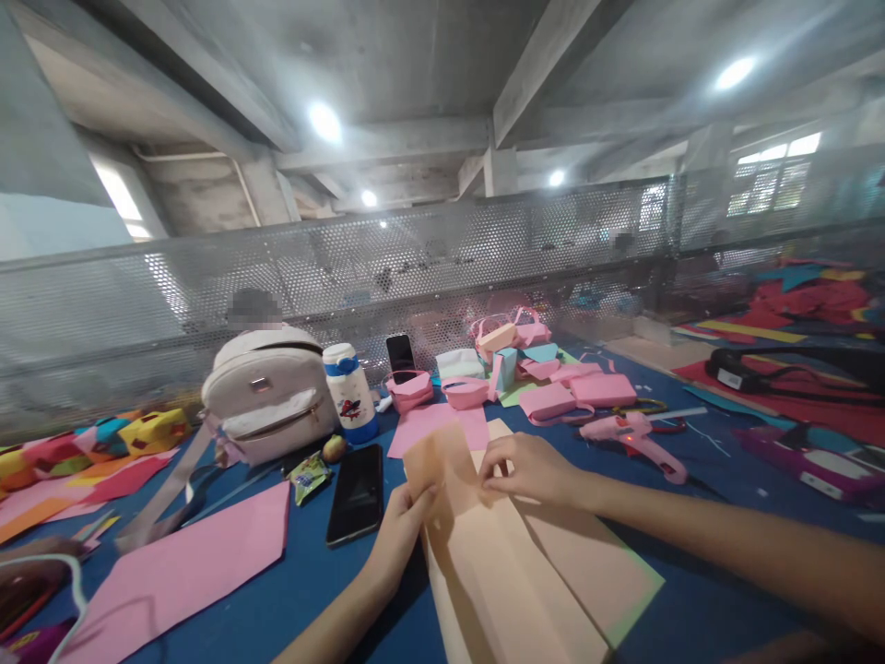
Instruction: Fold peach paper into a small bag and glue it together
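Note:
A long peach paper sheet (498, 572) with lengthwise creases lies in front of me, its far end raised. My left hand (405, 526) is closed on its left edge, thumb on top and fingers underneath. At the right edge my right hand (529, 468) is curled in a pinch, fingertips against the paper near the raised end. Under it on the right lies another peach sheet (587, 563) with a light green edge. Just beyond my hands is a pink sheet (415, 426).
A black phone (355, 495), a snack packet (309, 477), a bottle (351, 392) and a white backpack (269, 397) stand or lie left. Small pink paper bags (546, 403) sit ahead. A pink glue gun (636, 441) lies right. A perforated metal screen (429, 258) closes the back.

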`<state>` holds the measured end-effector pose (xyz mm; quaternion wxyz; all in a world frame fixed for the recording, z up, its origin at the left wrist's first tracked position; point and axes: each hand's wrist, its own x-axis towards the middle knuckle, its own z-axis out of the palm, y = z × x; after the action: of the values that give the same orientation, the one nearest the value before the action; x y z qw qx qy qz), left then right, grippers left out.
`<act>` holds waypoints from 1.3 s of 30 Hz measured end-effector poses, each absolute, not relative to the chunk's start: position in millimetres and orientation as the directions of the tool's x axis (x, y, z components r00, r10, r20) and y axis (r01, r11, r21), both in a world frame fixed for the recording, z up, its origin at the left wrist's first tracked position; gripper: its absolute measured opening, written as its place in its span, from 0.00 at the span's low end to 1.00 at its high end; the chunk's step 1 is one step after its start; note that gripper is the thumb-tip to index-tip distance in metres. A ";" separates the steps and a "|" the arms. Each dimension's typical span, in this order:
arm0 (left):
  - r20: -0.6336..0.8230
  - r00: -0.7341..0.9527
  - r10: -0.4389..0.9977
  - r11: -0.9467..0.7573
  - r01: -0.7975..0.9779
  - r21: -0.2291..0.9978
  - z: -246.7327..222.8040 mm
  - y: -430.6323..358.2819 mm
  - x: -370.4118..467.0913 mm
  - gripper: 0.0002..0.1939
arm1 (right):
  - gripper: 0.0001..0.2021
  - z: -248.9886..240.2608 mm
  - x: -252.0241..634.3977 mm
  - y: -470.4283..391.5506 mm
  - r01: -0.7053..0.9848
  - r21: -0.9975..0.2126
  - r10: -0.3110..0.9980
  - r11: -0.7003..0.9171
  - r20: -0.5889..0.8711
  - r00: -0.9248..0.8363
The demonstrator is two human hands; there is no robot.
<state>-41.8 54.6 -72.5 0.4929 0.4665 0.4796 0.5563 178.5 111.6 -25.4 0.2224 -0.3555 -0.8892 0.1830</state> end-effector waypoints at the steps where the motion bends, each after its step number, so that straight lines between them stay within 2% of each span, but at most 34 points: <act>1: 0.048 -0.076 0.996 -0.056 -0.096 0.994 -72.0 54.6 -41.6 0.22 | 0.06 -24.6 176.5 111.4 0.555 -0.474 0.711 0.684 0.264 -0.652; 23: 0.040 -0.005 0.999 -0.041 -0.057 0.998 -69.5 52.6 -43.1 0.29 | 0.05 -6.3 149.4 110.5 0.686 -0.292 0.741 0.667 0.165 -0.650; 39: 0.088 0.107 0.990 -0.099 0.106 0.989 -53.8 78.3 -52.4 0.34 | 0.05 -4.0 147.2 112.3 0.674 -0.319 0.738 0.667 0.156 -0.657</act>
<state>-52.4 78.3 -53.8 0.4721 0.5748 0.4770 0.4681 147.2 112.3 -4.0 0.1371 -0.3910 -0.9025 0.1175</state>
